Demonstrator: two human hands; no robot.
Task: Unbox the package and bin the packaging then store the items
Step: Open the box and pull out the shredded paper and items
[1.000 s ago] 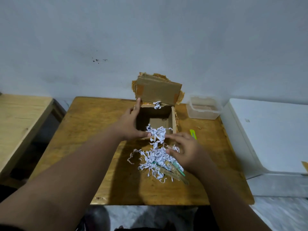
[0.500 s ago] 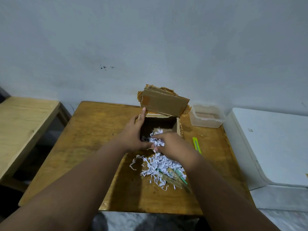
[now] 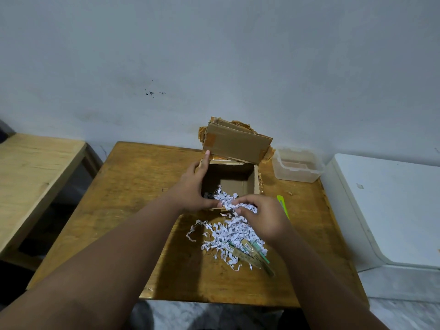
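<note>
An open box (image 3: 232, 179) stands on the worktop (image 3: 133, 186), with its flap raised toward the wall. The left wall of the box is gripped by the left hand (image 3: 190, 189), with the index finger stretched along the rim. A tuft of shreds (image 3: 227, 201) is pinched at the near rim by the right hand (image 3: 264, 216). More shreds and flat packets (image 3: 250, 252) lie in front of the box. A tub (image 3: 297, 167) and a green cutter (image 3: 283, 204) are seen at the right.

Wooden table (image 3: 133, 186), white wall (image 3: 214, 55)
</note>
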